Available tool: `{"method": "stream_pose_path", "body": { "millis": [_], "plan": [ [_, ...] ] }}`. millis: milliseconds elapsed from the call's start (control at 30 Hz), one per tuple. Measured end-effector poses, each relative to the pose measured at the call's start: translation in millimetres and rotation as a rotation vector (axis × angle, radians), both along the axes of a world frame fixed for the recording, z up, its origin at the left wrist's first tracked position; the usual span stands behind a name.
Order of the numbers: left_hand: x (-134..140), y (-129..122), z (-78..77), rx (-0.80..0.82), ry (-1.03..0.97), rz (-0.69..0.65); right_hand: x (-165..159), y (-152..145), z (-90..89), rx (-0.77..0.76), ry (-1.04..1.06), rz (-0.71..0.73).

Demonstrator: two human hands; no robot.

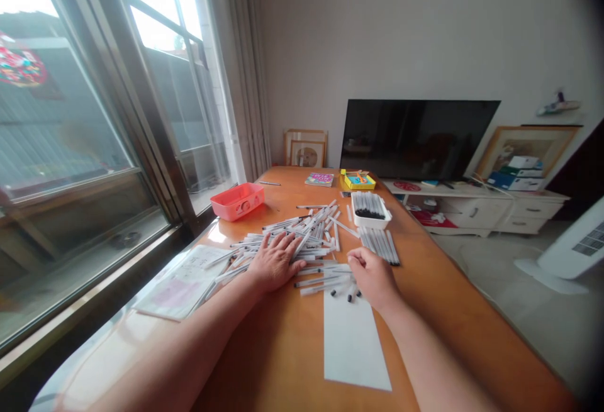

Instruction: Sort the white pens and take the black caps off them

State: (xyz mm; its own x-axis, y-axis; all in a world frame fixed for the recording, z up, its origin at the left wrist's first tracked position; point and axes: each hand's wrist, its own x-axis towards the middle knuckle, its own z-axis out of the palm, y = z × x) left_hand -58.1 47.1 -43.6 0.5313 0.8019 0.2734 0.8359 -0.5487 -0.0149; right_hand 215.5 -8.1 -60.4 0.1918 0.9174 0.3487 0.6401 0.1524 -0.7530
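A loose heap of clear pens with dark ends [314, 239] spreads over the wooden table. My left hand [274, 262] rests palm down on the near left side of this heap, its fingers spread. To the right, my right hand [375, 278] is curled closed above the top end of a white paper strip [355, 349]. Whatever its fingers hold, if anything, is hidden. Several small black pen caps [350, 298] lie on the strip beside it. Just beyond that hand is a neat row of pens [379, 245], side by side. Behind the row stands a white box [372, 221] filled with pens.
A red plastic basket [238, 203] stands on the left by the window. A notebook [182, 283] lies under the heap's left edge. Farther back are a colourful booklet [319, 179] and a yellow box [359, 181]. The table's right edge [453, 261] runs past my right arm.
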Motion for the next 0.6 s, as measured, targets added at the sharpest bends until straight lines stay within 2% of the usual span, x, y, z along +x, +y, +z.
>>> {"method": "stream_pose_path", "body": {
  "millis": [100, 367, 500, 600],
  "plan": [
    [0.8, -3.7, 2.7, -0.02, -0.023, 0.003, 11.5, 4.5, 0.6, -0.071, 0.067, -0.086],
    [17.6, -28.8, 13.1, -0.081, -0.076, 0.037, 33.3, 0.4, 5.5, -0.168, 0.038, -0.126],
    [35.5, -44.5, 5.2, -0.1, -0.056, -0.017, 39.7, -2.2, 4.2, -0.231, -0.011, -0.105],
    [46.9, -48.7, -5.7, -0.08, -0.057, -0.003, 38.9, -3.8, 2.7, -0.279, -0.043, -0.068]
  ]
}}
